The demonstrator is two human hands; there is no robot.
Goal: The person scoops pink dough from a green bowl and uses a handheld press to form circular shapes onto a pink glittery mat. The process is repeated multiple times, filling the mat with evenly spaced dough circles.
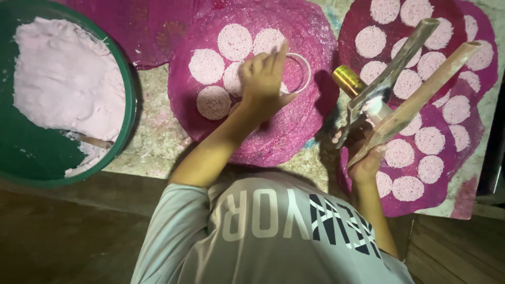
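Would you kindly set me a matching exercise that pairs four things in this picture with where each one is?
Things:
1. green basin
2. ring
3. wooden slats
4. pale discs

Places:
A. in the grip of the right hand
B. far left, holding pale pink paste
C. spread over the magenta mats
D. on the middle mat, beside the left hand

Pairs: 1-B, 2-D, 3-A, 4-C.

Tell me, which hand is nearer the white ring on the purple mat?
Left. The left hand sits against the ring, on its left edge; the right hand is lower right of it, gripping wooden sticks.
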